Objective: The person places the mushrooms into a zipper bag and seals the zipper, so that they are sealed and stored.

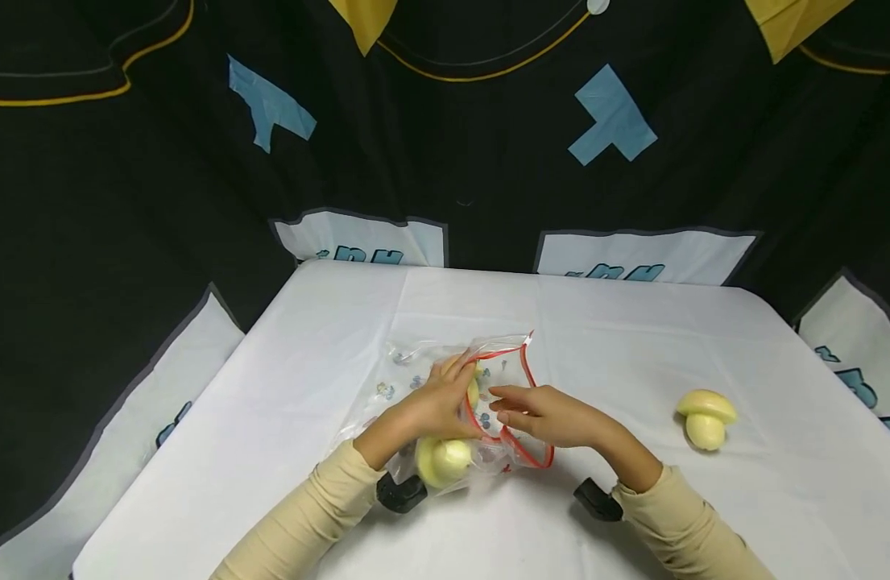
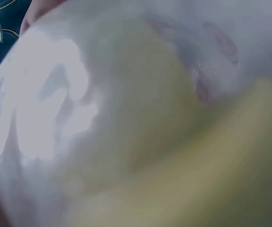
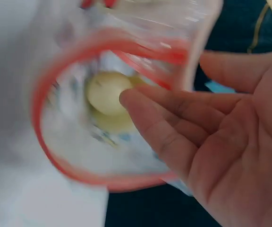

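A clear zip bag [image 1: 387, 379] with a red-edged mouth and small printed patterns lies on the table, its mouth standing open to the right. My left hand [image 1: 433, 407] grips the bag near that mouth, fingers and thumb spread along the rim. Inside the bag are pale yellow toy mushrooms; one mushroom [image 1: 445, 461] shows below the left hand, and another mushroom [image 3: 110, 97] is seen through the mouth in the right wrist view. My right hand [image 1: 553, 413] is at the opening, fingers extended and holding nothing. Yellow shapes behind plastic [image 2: 188, 175] fill the left wrist view, blurred.
Another yellow mushroom [image 1: 705, 419] stands on the white-covered table [image 1: 633, 338], off to the right of my right hand. A dark curtain [image 1: 445, 161] with blue tape pieces hangs behind the table. Black wrist devices [image 1: 401, 493] sit below both hands.
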Demonstrator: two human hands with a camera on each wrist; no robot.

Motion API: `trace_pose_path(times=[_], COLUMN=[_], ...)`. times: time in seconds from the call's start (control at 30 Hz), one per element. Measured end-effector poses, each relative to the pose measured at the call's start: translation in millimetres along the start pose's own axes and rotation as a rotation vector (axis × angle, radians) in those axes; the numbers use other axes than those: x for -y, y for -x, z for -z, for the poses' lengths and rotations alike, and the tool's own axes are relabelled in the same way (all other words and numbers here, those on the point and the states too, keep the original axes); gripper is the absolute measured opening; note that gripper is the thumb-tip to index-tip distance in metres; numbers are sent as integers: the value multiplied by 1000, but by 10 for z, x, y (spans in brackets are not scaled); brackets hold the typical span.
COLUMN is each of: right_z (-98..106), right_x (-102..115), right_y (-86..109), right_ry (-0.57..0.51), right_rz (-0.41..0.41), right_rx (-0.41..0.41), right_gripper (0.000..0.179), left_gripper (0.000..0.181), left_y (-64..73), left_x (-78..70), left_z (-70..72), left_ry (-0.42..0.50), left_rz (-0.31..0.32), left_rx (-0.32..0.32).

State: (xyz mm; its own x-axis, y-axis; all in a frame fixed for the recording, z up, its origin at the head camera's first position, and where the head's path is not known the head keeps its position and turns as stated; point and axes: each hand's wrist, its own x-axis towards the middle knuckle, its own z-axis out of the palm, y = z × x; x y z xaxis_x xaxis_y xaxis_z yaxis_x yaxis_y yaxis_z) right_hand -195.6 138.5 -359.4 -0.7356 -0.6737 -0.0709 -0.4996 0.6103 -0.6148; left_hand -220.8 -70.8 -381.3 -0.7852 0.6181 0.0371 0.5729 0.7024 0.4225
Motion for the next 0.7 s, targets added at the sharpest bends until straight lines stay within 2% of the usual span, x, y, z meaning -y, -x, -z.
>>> trace_pose_path(times=[0.1, 0.2, 0.27, 0.37, 0.43, 0.5, 0.6, 0.7], right_z=[136, 344, 513, 743, 850, 914, 971, 1028], right_x=[-25, -114, -225, -479, -688, -897, -1123, -1213], right_y=[173, 391, 558, 798, 936, 1048, 1162, 1188], right_ry=[18, 94, 176, 260, 291, 283, 240, 165], right_rz=[32, 18, -57, -257, -388, -482, -571, -654], right_rx=[-47, -153, -239, -305, -278, -214, -92, 7], right_gripper=[47, 45, 47, 57, 65, 72, 76, 72], left_gripper=[99, 99, 99, 100, 100, 100, 99, 98], left_y=[12, 18, 25, 34, 36, 34, 28, 16], left_x=[11, 20, 22, 22, 26, 30, 26, 8], left_z=[-9, 1, 13, 30, 27, 14, -14, -29], left_ry=[-3, -5, -8, -10, -14, -12, -9, -6], left_rz=[19, 33, 35, 55, 58, 56, 36, 33], left_rx=[2, 8, 4, 6, -2, 2, 5, 12])
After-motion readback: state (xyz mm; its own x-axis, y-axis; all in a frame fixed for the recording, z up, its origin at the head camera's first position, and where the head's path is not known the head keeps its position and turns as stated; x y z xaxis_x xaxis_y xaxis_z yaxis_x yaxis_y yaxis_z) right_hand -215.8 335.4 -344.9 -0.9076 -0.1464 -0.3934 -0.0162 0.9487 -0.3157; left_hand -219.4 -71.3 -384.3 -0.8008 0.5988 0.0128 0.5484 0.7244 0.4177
